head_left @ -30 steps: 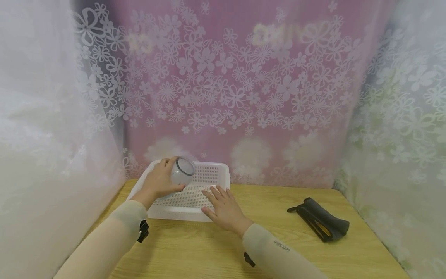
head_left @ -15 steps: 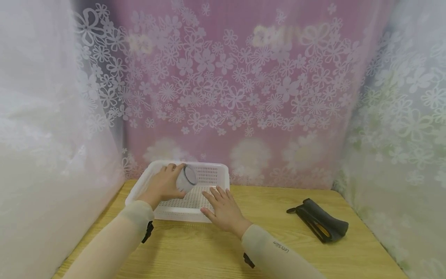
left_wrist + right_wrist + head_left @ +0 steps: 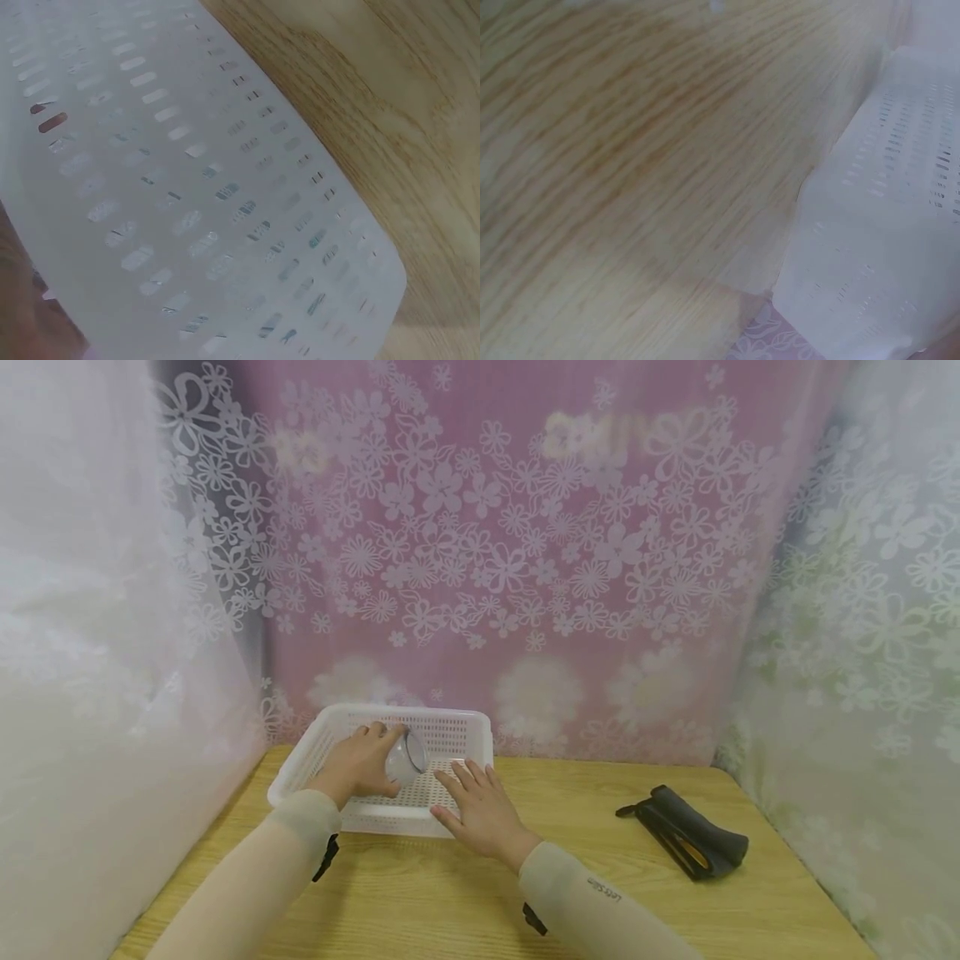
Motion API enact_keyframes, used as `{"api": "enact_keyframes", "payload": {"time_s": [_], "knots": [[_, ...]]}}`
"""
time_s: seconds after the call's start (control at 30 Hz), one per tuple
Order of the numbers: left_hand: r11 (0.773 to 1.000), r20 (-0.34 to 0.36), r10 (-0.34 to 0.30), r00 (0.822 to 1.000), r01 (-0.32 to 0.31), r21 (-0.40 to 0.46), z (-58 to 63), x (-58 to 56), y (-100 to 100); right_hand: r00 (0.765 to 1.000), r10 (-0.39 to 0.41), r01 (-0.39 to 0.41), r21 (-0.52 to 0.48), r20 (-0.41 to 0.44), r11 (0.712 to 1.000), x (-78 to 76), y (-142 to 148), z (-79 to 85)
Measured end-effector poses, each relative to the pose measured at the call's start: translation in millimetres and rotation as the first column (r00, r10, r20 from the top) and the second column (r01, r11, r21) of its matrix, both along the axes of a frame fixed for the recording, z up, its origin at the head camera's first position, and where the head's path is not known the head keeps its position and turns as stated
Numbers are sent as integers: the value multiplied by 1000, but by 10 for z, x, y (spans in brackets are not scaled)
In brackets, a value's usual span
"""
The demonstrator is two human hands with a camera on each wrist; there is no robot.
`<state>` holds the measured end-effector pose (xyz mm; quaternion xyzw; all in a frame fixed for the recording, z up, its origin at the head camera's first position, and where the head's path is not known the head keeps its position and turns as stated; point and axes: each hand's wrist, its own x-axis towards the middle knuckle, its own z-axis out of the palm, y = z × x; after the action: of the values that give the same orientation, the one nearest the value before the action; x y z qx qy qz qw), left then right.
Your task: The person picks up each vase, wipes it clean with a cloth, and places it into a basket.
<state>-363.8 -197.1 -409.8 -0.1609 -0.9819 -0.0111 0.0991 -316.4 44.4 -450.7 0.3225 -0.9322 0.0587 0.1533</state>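
My left hand [image 3: 365,762] grips a clear glass [image 3: 406,762] from its left side, low inside a white perforated plastic basket [image 3: 408,812]. The glass is tilted, its dark-rimmed round end turned to the right; whether it touches the basket floor I cannot tell. At the basket's front right corner lies my right hand [image 3: 486,817], fingers spread and fairly straight over the rim. Only the basket's slotted wall [image 3: 187,195] and a sliver of the left hand [image 3: 30,300] show in the left wrist view. In the right wrist view the basket [image 3: 870,240] stands at the right.
A black pouch [image 3: 686,835] with a wrist loop and a yellowish patch lies on the right of the wooden table [image 3: 585,810]. A pink flowered curtain [image 3: 510,568] hangs behind, with pale sheets at both sides.
My left hand has lowered the glass into the basket, moving down and slightly to the right. The glass's rimmed end now faces more to the right. My right hand has hardly moved.
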Motion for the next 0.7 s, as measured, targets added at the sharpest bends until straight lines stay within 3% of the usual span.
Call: {"api": "enact_keyframes", "payload": {"time_s": [0.4,0.57,0.7], "knots": [[996,51,-60,997,63,-58,-118,-22,115,1000,6,-6,4,-22,1000,-17,10,-9],[998,89,-51,995,54,-30,-119,-9,140,1000,12,-12,-2,-23,1000,-16,1,-13],[997,115,-79,990,80,-2,-129,-12,170,1000,8,-8,2,-21,1000,-17,-1,-7]]}}
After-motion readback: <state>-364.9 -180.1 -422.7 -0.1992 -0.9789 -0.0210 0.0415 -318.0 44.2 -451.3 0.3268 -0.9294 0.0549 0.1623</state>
